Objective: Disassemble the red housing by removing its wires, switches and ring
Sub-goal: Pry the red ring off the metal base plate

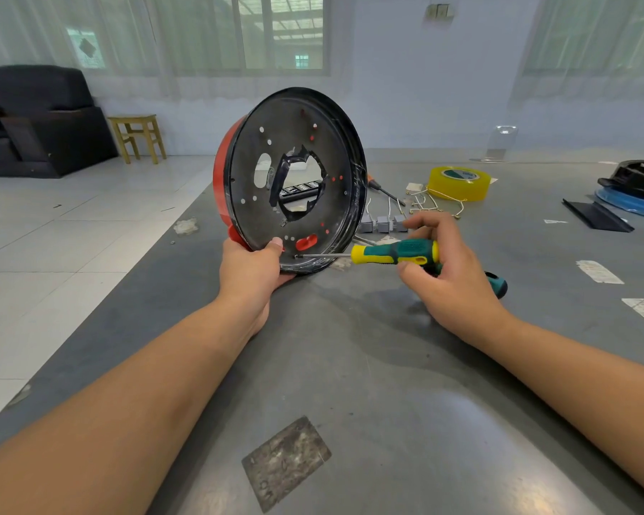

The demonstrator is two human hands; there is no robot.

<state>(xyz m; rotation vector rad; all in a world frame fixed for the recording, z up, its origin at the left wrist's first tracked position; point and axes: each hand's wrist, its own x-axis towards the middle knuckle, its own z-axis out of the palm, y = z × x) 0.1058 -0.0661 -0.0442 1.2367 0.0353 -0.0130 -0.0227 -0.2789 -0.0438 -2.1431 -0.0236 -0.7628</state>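
Left hand (pixel 251 267) clamps the lower rim of the red housing (pixel 289 180), thumb hooked over the inner edge and fingers curled underneath — the housing stands on edge on the grey bench (pixel 350 366), open face toward the camera, bottom rim resting at the bench surface. It reads as a thin, stiff shell, probably light for its width; the glossy black rim looks slick, so the rim pinch near the bottom, with the bench taking the weight, seems the sensible hold. The jagged torn edge round the central hole looks sharp — best kept clear of. Inside the rim lies a dark ring (pixel 356 202), 1 of it as far as I can tell. 1 screwdriver (pixel 391 252), green-and-yellow handle, is gripped in the right hand (pixel 448 269), fingers wrapped round the handle, tip set against the inner bottom edge of the housing. A second green handle end (pixel 497 286) shows behind that hand. Behind the housing, near the right hand, 3 small grey switches (pixel 383 223) sit in a row, thin loose wires (pixel 435 208) just beyond — count unclear. 1 roll of yellow tape (pixel 458 184) stands farther right.
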